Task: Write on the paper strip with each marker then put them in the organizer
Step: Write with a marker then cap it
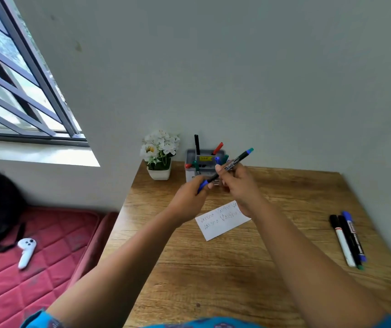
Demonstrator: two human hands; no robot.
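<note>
- Head view: left hand (188, 197) pinches the blue cap end of the marker (231, 165), right hand (233, 178) grips its barrel, above the paper strip (222, 222); each grip is closed round the marker.
- Risk, as a judgement: a hard pull could jerk the marker into the organizer (205, 166) just behind; the cap might drop off the worktop (213, 268).

We see bare counter (213, 280) in front of the paper strip (222, 221). At the back, the organizer (204, 169) and flower pot (159, 172) crowd the wall; three markers (348, 240) lie along the right edge.
</note>
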